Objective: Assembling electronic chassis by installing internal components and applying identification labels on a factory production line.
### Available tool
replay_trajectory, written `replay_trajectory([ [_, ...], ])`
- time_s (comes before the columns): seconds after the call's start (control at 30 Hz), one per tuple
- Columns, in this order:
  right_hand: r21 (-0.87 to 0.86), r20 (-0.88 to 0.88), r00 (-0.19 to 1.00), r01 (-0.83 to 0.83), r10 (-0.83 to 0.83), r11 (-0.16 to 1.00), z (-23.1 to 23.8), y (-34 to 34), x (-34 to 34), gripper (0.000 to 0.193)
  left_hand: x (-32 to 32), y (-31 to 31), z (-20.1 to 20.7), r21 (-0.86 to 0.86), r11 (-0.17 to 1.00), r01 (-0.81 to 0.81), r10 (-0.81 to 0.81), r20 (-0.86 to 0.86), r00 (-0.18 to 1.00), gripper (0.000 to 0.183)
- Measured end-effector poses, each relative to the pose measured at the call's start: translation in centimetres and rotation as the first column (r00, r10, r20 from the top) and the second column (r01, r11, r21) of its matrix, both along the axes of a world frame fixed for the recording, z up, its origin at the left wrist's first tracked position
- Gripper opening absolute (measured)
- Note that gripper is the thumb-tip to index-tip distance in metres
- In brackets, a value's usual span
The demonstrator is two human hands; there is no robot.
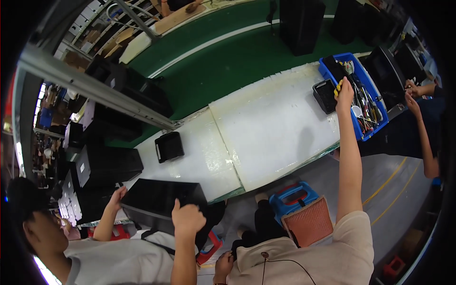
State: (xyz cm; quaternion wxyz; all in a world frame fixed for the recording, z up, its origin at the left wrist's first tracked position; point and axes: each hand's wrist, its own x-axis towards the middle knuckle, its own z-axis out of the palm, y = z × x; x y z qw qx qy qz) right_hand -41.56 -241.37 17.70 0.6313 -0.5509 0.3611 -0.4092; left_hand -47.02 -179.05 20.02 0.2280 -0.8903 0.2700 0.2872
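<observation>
My right arm reaches far forward to the right, and my right hand (346,97) is closed around a yellow-handled tool (338,89). It is held at the near-left rim of a blue bin (383,111) full of mixed hand tools. The tool's working end cannot be made out. Just left of that hand, a small black tray (325,96) stands on the white bench. Down by my lap, my left hand (223,267) is curled closed; whatever it may hold is hidden.
The white-topped bench (270,123) runs across the middle, with another black tray (169,147) on it. A co-worker at left handles a black box (159,197). Another person's hands (414,95) are at right. A blue stool (297,194) and a metal post (95,85) stand nearby.
</observation>
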Motion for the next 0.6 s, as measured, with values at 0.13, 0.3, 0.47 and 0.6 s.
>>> replay_trajectory([
  [0.13, 0.133, 0.415, 0.872, -0.34, 0.259, 0.931, 7.8, 10.5, -7.6, 0.033, -29.3, 7.5, -8.5, -0.251, 0.911, -0.326, 0.31, -0.101, 0.945, 0.033],
  [0.3, 0.529, 0.48, 0.74, -0.673, 0.471, 0.517, 11.7, 30.0, -17.5, 0.031, -36.1, 12.7, -12.3, -0.52, 0.343, -0.782, 0.7, -0.414, 0.582, 0.031],
  [0.47, 0.749, 0.539, 0.617, -0.663, 0.573, 0.009, 11.8, 41.9, -30.5, 0.031, -46.7, 20.2, -16.9, -0.635, 0.203, -0.745, 0.745, -0.393, 0.538, 0.031],
  [0.6, 0.888, 0.454, 0.605, -0.369, 0.654, -0.276, 9.3, 51.7, -38.6, 0.03, -56.6, 26.4, -20.8, -0.618, 0.081, -0.782, 0.802, -0.425, 0.419, 0.031],
])
